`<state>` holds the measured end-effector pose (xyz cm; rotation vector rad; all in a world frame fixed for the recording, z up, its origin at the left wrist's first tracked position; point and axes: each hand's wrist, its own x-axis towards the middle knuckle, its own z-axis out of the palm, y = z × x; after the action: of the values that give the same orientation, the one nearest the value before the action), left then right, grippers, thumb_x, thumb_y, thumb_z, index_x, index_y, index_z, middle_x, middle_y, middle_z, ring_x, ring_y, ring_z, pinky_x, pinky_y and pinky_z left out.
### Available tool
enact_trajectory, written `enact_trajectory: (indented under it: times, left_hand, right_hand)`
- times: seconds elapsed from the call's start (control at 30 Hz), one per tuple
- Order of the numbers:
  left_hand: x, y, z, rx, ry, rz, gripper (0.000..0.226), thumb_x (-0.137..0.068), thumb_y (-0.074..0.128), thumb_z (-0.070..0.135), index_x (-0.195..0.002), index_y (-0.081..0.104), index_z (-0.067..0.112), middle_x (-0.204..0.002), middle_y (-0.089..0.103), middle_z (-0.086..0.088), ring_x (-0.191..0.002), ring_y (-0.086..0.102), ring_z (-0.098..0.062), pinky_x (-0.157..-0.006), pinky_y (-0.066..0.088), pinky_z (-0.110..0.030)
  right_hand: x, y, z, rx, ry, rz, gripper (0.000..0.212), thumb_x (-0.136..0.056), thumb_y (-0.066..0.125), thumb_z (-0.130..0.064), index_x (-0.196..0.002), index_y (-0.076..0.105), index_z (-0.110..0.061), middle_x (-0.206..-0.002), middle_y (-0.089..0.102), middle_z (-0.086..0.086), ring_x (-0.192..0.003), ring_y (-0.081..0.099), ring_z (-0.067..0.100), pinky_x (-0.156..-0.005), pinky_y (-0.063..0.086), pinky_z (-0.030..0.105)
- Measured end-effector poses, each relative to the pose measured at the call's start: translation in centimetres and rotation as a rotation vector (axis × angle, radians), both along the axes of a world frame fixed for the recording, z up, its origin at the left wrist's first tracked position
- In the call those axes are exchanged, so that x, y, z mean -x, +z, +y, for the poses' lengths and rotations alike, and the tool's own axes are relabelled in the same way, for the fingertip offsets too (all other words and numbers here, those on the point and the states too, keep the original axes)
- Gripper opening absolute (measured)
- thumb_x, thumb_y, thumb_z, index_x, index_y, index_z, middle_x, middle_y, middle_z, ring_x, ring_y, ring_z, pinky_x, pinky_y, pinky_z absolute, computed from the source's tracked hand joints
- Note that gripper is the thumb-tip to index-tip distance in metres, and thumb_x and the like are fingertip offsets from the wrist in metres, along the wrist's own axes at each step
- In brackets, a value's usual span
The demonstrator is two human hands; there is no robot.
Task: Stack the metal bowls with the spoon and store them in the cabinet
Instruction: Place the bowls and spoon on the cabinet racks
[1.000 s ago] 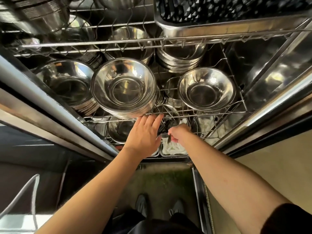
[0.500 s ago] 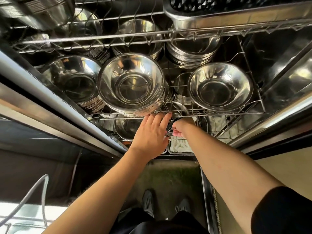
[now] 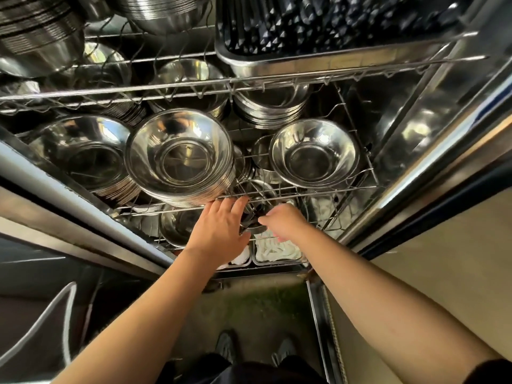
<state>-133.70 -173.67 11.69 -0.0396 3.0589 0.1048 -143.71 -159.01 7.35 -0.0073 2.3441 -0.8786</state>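
My left hand (image 3: 219, 228) reaches under the front rail of the wire shelf (image 3: 318, 189) and curls around the side of a small metal bowl (image 3: 253, 227) on the shelf below. My right hand (image 3: 282, 223) meets it from the right, fingertips pinched on what looks like a dark spoon (image 3: 250, 218) standing in that bowl; the bowl is mostly hidden by both hands. On the wire shelf above stand a tall centre stack of metal bowls (image 3: 180, 159), a left stack (image 3: 88, 159) and a right bowl (image 3: 313, 156).
More bowl stacks (image 3: 271, 109) fill the back of the shelf. An upper wire shelf carries a steel tray of dark items (image 3: 332, 26) and large pots (image 3: 33, 37). Trays with white cloth (image 3: 277, 249) lie low at the front. The cabinet frame (image 3: 432, 151) rises on the right.
Both hands have pushed a little deeper under the wire shelf's front rail and closer together around the small bowl. The view has shifted nearer to the shelves.
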Motion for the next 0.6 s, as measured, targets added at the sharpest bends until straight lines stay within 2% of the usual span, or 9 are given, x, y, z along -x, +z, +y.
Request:
enact_trajectory:
  times: [0.07,0.1,0.17,0.27,0.33,0.4,0.47,0.53,0.6]
  left_hand:
    - [0.3,0.8,0.4,-0.019,0.021,-0.026,0.083,-0.095,0.058,0.054,-0.162,0.024,0.018,-0.155,0.047,-0.008,-0.142,0.045,-0.03,-0.121,0.032,-0.042]
    - [0.4,1.2,0.6,-0.029,0.03,-0.038,0.081,-0.096,0.058,0.054,-0.161,0.027,0.018,-0.155,0.048,-0.008,-0.141,0.046,-0.03,-0.119,0.034,-0.042]
    - [0.9,2.3,0.9,-0.051,0.048,-0.068,0.073,-0.096,0.057,0.054,-0.156,0.037,0.017,-0.151,0.051,-0.009,-0.136,0.05,-0.032,-0.113,0.042,-0.044]
    - [1.9,3.9,1.6,-0.099,0.047,-0.087,0.06,-0.097,0.058,0.052,-0.145,0.051,0.018,-0.142,0.057,-0.01,-0.127,0.059,-0.034,-0.103,0.051,-0.045]
    - [2.8,4.8,2.2,-0.111,0.009,-0.078,0.056,-0.097,0.058,0.052,-0.143,0.053,0.019,-0.14,0.059,-0.008,-0.119,0.065,-0.032,-0.101,0.052,-0.044]
    - [3.7,5.5,2.8,-0.123,-0.023,-0.073,0.056,-0.097,0.057,0.053,-0.144,0.052,0.021,-0.141,0.059,-0.006,-0.117,0.066,-0.03,-0.1,0.055,-0.044]
    - [4.7,6.0,3.3,-0.136,-0.036,-0.074,0.059,-0.097,0.057,0.053,-0.147,0.049,0.023,-0.145,0.055,-0.006,-0.122,0.064,-0.03,-0.1,0.054,-0.044]
    - [5.6,6.3,3.6,-0.151,-0.043,-0.048,0.061,-0.096,0.059,0.052,-0.148,0.048,0.023,-0.15,0.052,-0.006,-0.132,0.056,-0.032,-0.105,0.05,-0.045]
    - [6.5,6.5,3.9,-0.155,-0.051,-0.016,0.064,-0.096,0.06,0.051,-0.15,0.045,0.021,-0.151,0.05,-0.007,-0.138,0.05,-0.032,-0.108,0.048,-0.047]
  right_hand:
    - [-0.5,1.4,1.9,-0.024,0.052,0.093,0.03,-0.088,0.067,-0.038,-0.09,0.077,-0.009,-0.071,0.074,0.005,-0.054,0.068,0.017,-0.053,0.052,0.025]
    - [-0.8,1.9,2.8,-0.031,0.066,0.131,0.032,-0.088,0.067,-0.04,-0.086,0.075,-0.009,-0.071,0.073,0.007,-0.053,0.064,0.018,-0.053,0.047,0.025]
    - [-1.2,3.1,4.5,-0.064,0.086,0.198,0.038,-0.088,0.067,-0.043,-0.096,0.076,-0.007,-0.086,0.077,0.012,-0.06,0.063,0.017,-0.06,0.051,0.029]
    - [-1.4,5.3,6.8,-0.087,0.116,0.259,0.032,-0.089,0.066,-0.047,-0.101,0.075,-0.018,-0.094,0.076,0.003,-0.08,0.069,0.017,-0.082,0.06,0.039]
    - [-1.2,6.6,8.0,-0.104,0.138,0.287,0.035,-0.088,0.064,-0.05,-0.1,0.075,-0.02,-0.093,0.077,0.002,-0.081,0.071,0.016,-0.083,0.06,0.04]
    - [-0.8,7.7,9.0,-0.118,0.146,0.309,0.038,-0.088,0.062,-0.053,-0.108,0.074,-0.023,-0.097,0.076,-0.003,-0.079,0.071,0.011,-0.077,0.058,0.034]
    - [-0.4,8.7,9.8,-0.131,0.138,0.365,0.034,-0.09,0.061,-0.054,-0.111,0.07,-0.029,-0.096,0.075,-0.009,-0.079,0.067,0.007,-0.071,0.054,0.03]
    - [0.1,9.6,10.4,-0.133,0.117,0.456,0.027,-0.091,0.063,-0.051,-0.107,0.069,-0.03,-0.092,0.074,-0.01,-0.078,0.067,0.009,-0.071,0.056,0.03]
    - [0.6,10.5,10.8,-0.137,0.11,0.546,0.03,-0.091,0.065,-0.049,-0.113,0.068,-0.029,-0.097,0.07,-0.01,-0.083,0.066,0.011,-0.067,0.052,0.029]
